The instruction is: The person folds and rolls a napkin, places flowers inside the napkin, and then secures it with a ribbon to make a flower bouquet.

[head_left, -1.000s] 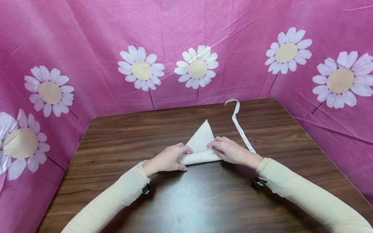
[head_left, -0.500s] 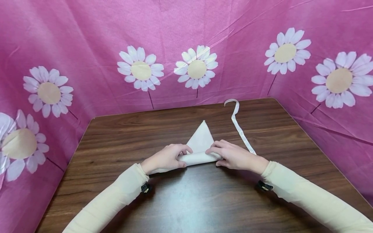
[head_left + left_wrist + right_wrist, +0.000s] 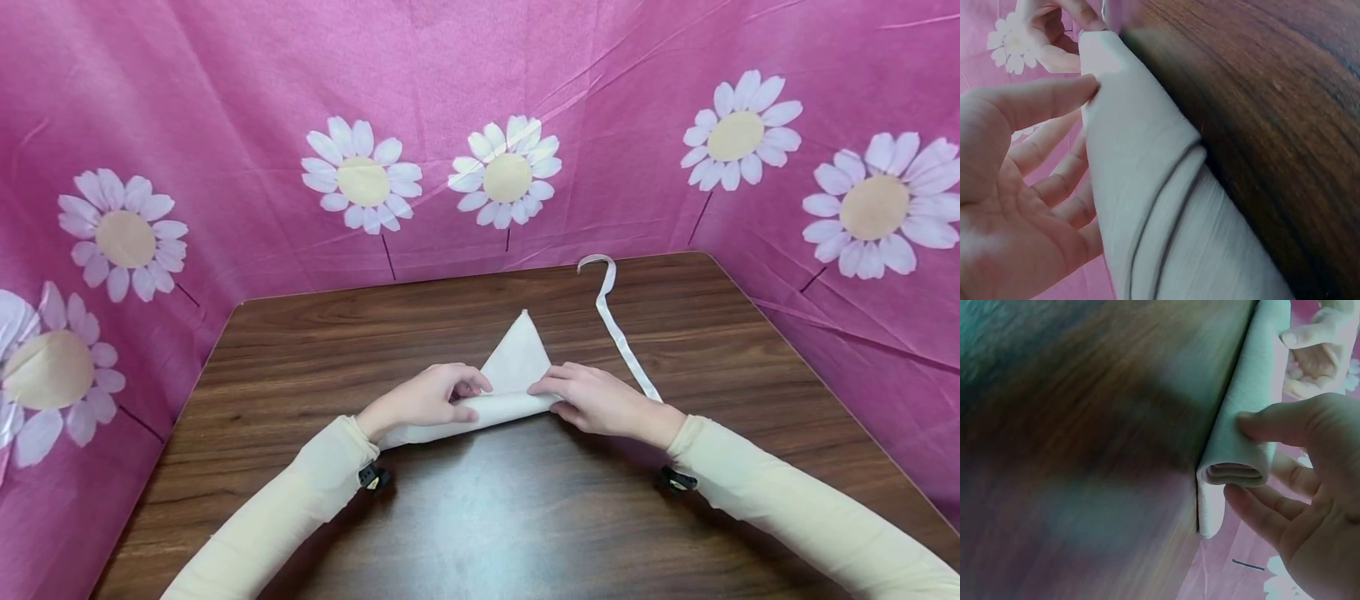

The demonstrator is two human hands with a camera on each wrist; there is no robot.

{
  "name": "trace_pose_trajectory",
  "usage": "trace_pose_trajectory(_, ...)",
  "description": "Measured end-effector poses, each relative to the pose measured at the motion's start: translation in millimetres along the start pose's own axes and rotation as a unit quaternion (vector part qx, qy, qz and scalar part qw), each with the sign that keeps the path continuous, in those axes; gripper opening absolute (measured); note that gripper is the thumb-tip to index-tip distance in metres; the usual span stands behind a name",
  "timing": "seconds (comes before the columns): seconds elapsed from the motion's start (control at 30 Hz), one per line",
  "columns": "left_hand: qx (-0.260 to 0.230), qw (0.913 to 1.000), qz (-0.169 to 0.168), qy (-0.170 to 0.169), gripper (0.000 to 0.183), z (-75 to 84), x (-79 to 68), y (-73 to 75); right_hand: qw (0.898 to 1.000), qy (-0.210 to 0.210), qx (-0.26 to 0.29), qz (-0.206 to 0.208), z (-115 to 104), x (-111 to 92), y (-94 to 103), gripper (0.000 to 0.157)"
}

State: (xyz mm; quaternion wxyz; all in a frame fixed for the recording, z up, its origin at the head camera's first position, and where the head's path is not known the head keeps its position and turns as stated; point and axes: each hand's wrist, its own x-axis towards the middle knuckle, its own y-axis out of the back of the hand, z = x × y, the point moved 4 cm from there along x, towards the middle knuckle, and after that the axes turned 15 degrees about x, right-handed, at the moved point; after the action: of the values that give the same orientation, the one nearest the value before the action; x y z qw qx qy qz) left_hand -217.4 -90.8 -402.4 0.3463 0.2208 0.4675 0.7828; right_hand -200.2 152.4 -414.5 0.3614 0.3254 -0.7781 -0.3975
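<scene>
A white cloth napkin lies on the table, its near part rolled into a flat tube and its far corner pointing away as a triangle. My left hand holds the roll left of its middle, thumb on the near side and fingers along the far side. At the right end, my right hand grips the roll between thumb and fingers. The right wrist view shows the layered open end of the roll. In the left wrist view, slanting folds run across the napkin's left part.
A white ribbon, curled at its far end, lies on the brown wooden table beyond my right hand. A pink curtain with large daisies stands around the table's back and sides.
The napkin's left end has come into sight below my left wrist. My left hand has shifted slightly left, and my right thumb has come to the roll's near side.
</scene>
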Motion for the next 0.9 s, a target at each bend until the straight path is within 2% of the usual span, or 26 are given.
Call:
trace_pose_trajectory(0.1,0.001,0.9999,0.015,-0.002,0.040,2.0,-0.7,-0.4,1.000,-0.013,0.024,-0.003,1,1,0.5,0.034)
trace_pose_trajectory(0.23,0.005,0.9998,0.020,-0.001,0.047,4.2,-1.3,-3.3,0.997,-0.033,0.064,-0.015,4,2,1.0,0.030)
trace_pose_trajectory(0.5,0.076,0.9971,0.001,0.001,0.053,6.0,-0.3,-12.7,0.983,-0.085,0.157,-0.031,10,4,3.0,0.028)
trace_pose_trajectory(0.9,0.102,0.9947,-0.013,0.000,0.047,10.9,-0.3,-13.7,0.974,-0.115,0.192,-0.032,18,5,0.2,0.028)
